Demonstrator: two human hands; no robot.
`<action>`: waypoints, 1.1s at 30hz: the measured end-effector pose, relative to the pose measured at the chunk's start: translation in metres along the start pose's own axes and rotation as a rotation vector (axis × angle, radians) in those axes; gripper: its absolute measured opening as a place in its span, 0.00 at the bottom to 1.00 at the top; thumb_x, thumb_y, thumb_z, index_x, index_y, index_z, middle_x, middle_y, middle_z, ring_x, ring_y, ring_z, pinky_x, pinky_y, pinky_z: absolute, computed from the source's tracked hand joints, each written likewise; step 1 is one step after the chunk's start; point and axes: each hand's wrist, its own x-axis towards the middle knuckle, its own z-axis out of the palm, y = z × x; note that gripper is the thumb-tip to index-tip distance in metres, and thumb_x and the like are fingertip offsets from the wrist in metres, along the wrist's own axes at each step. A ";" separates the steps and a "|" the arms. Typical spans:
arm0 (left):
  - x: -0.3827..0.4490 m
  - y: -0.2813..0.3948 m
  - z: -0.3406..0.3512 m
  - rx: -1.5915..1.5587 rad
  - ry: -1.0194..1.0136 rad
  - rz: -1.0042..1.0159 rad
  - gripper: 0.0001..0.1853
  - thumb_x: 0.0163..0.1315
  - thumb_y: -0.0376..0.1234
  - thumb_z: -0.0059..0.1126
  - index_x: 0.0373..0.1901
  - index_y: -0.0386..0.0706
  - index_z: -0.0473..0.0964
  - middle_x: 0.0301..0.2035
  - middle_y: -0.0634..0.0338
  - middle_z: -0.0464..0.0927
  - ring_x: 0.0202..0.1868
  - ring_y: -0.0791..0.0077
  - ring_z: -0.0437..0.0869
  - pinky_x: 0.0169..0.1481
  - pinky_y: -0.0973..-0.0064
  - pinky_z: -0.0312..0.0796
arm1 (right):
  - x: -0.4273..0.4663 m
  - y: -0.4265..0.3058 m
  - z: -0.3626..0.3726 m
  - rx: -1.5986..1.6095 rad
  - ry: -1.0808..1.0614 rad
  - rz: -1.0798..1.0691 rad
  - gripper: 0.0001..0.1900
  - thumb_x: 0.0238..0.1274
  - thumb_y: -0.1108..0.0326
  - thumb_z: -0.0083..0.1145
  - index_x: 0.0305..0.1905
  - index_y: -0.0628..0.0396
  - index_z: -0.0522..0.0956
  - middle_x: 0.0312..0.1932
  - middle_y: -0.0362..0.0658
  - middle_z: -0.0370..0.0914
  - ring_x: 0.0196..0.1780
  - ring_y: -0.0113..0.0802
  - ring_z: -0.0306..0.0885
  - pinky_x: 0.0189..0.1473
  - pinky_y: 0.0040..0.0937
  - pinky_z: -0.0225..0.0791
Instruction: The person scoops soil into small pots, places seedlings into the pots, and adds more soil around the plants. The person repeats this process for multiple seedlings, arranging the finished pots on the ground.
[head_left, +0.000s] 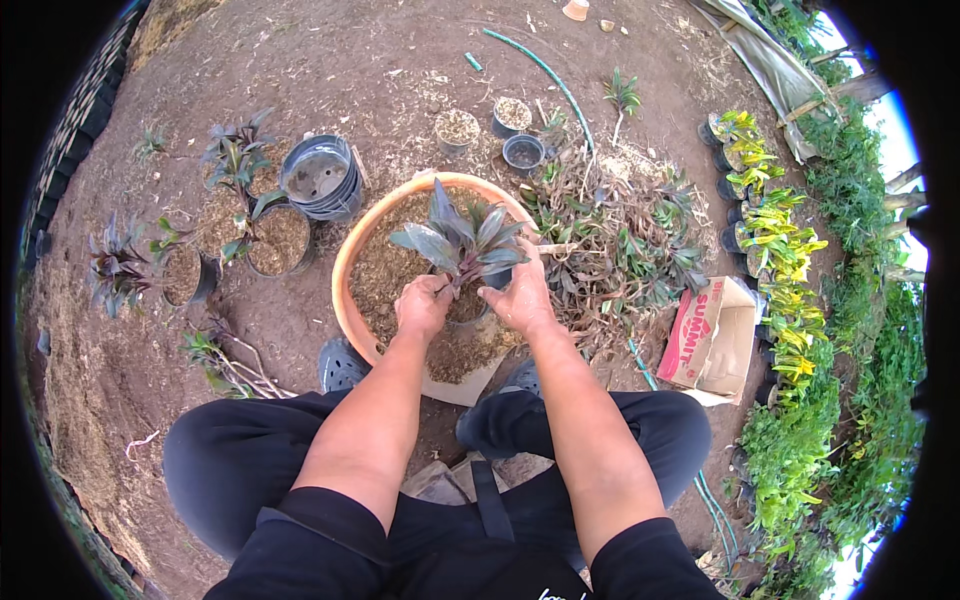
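Observation:
A purple-green leafy plant, likely a cordyline (457, 236), stands in a small dark plastic pot (471, 321) with potting mix in it. That pot is inside a large terracotta-coloured basin (343, 289) holding loose brown mix (382, 255). My left hand (424, 306) pinches the plant low on its stem, the fingers curled. On the pot's right side is my right hand (523, 292), its thumb over the rim towards the soil and its fingers round the outside, partly hidden by leaves.
Stacked black pots (319, 176) and potted plants (277, 240) stand to the left. Right of the basin lies a heap of cut plants (615, 240), then a cardboard box (709, 337). A green hose (551, 71) crosses the ground beyond. Yellow-leaved potted plants (784, 240) line the far right.

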 end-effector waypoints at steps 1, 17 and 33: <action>0.000 0.000 0.000 -0.006 -0.002 -0.012 0.15 0.58 0.40 0.64 0.47 0.54 0.83 0.49 0.62 0.82 0.54 0.62 0.81 0.60 0.65 0.69 | 0.001 -0.001 0.000 0.043 0.013 0.007 0.40 0.38 0.69 0.75 0.62 0.59 0.66 0.63 0.55 0.61 0.67 0.52 0.61 0.70 0.40 0.57; -0.007 -0.008 0.004 0.084 -0.008 0.030 0.11 0.56 0.38 0.61 0.40 0.52 0.83 0.44 0.59 0.81 0.51 0.56 0.78 0.56 0.58 0.68 | 0.029 0.117 0.088 0.061 -0.019 0.829 0.27 0.48 0.59 0.70 0.52 0.51 0.69 0.51 0.57 0.71 0.52 0.49 0.73 0.56 0.42 0.68; -0.015 0.000 0.000 0.139 -0.032 0.123 0.09 0.58 0.38 0.64 0.40 0.57 0.84 0.42 0.71 0.81 0.51 0.68 0.77 0.60 0.64 0.62 | 0.130 0.063 0.069 0.844 -0.392 0.705 0.37 0.47 0.54 0.74 0.58 0.63 0.68 0.41 0.48 0.78 0.42 0.35 0.78 0.42 0.36 0.72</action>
